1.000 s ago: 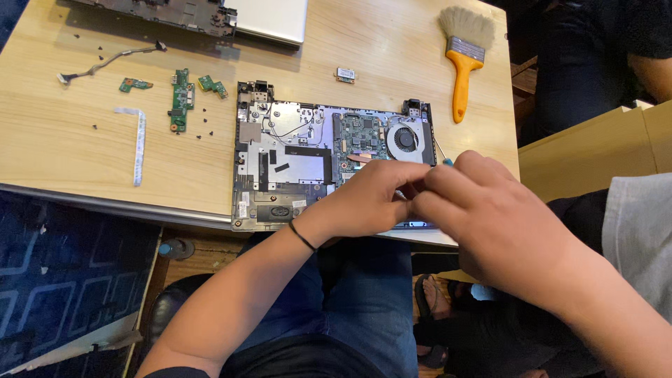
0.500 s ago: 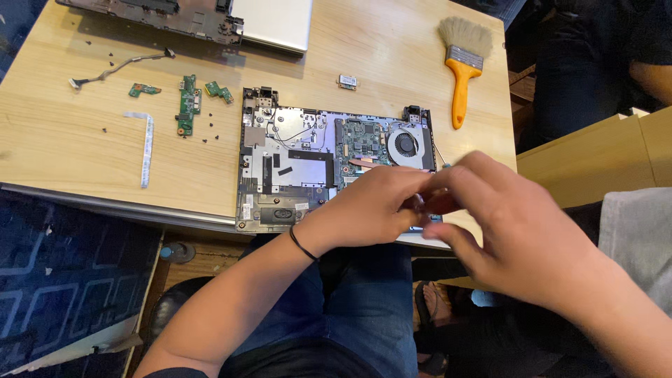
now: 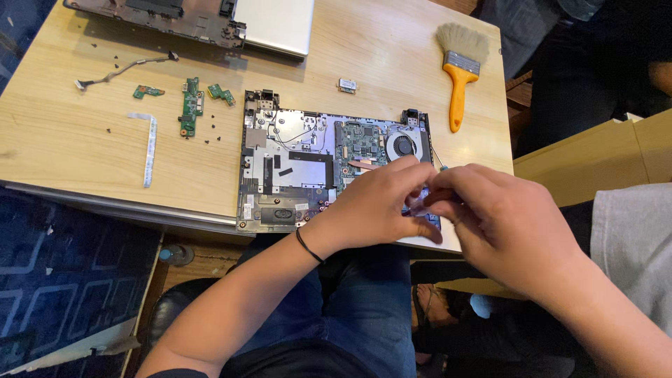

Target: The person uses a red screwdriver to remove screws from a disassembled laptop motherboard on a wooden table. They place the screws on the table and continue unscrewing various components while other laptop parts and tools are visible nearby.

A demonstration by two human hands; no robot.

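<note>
An opened laptop base point(image 3: 294, 175) with its circuit board and round fan point(image 3: 404, 145) exposed lies on the wooden table point(image 3: 77, 147). Both hands meet over its front right corner. My left hand point(image 3: 371, 206), a black band on its wrist, pinches a small pale bluish part point(image 3: 418, 205) with its fingertips. My right hand point(image 3: 504, 224) grips the same part from the right, fingers curled. The hands hide most of the part and the corner beneath.
Small green circuit boards point(image 3: 190, 105), a white ribbon cable point(image 3: 149, 148), a wire point(image 3: 126, 68) and loose screws lie left of the base. An orange-handled brush point(image 3: 458, 77) sits at the right, a small chip point(image 3: 346, 85) behind, another laptop shell point(image 3: 210, 17) at the far edge.
My right hand has drawn back to the right off the left hand, and both sets of fingertips now meet on the small part. Things on the table lie as before.
</note>
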